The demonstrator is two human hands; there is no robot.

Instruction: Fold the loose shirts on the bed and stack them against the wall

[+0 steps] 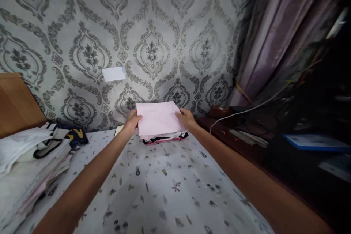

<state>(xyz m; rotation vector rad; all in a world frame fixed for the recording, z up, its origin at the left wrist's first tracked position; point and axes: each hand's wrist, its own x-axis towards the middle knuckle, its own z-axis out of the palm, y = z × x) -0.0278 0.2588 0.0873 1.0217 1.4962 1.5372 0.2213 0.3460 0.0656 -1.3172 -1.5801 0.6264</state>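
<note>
**Pink cloth (157,119) pinched between two hands at mid-frame**

Grey damask wallpaper (152,14) filled the upper part of the frame. Below it, a white sheet (153,190) printed with small leaf-like motifs spread across the lower middle. A purple curtain (274,40) hung at the upper right, and a loose pile of clothes (30,164) lay at the lower left, beneath a brown panel (19,106) at the left edge.

The pink cloth, folded into a flat rectangle, was at the centre, tilted toward the camera. Under its lower edge showed a small folded stack (164,140) in black, white and deep pink; whether the cloth's hidden side rested on it could not be told.

The hands were apart, one clamped on each side of the cloth: the left hand (132,121) at its left edge, the right hand (187,118) at its right. A pale cable (255,105) ran across the right side. A white card (113,74) showed against the wallpaper, left of centre.
</note>
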